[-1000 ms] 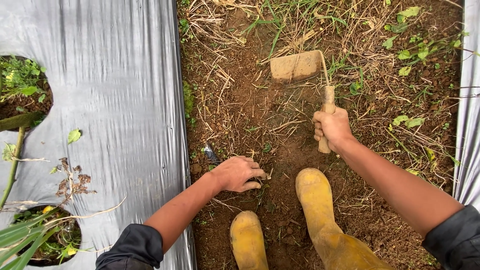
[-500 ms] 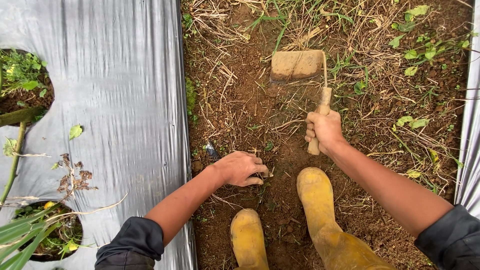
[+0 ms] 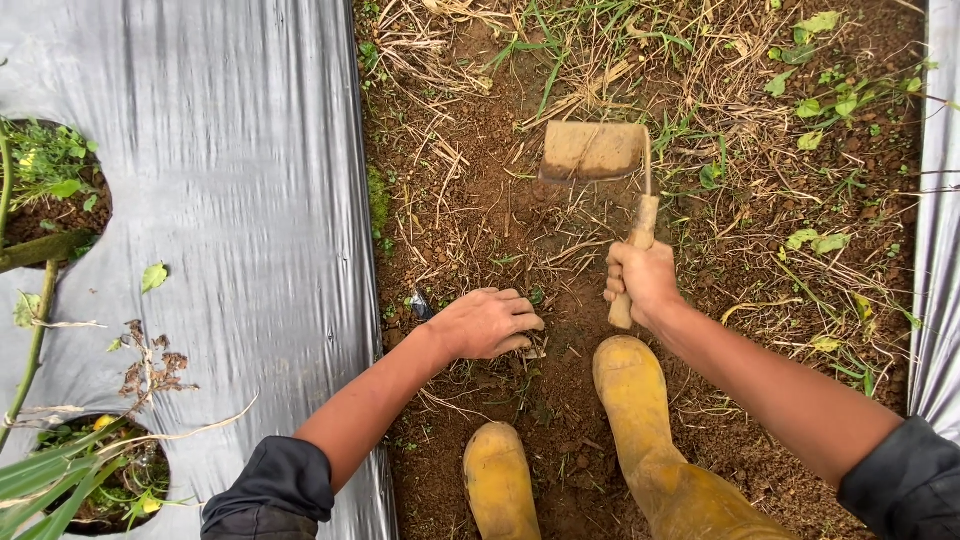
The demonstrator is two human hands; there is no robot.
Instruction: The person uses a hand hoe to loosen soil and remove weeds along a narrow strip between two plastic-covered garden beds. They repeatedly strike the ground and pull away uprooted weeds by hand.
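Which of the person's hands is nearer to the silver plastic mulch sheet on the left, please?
Left. The left hand rests on soil beside the silver sheet; the right hand grips the hoe farther away.

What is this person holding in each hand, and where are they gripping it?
The right hand grips a small hoe by its wooden handle, near the lower end. The left hand rests fingers-down on the soil; whether it pinches anything cannot be told.

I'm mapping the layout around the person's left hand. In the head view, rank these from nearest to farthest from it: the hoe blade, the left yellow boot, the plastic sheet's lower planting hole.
1. Left yellow boot: just below the left hand.
2. Hoe blade: up and to the right, on the soil.
3. Lower planting hole: far left, bottom corner of the plastic sheet.
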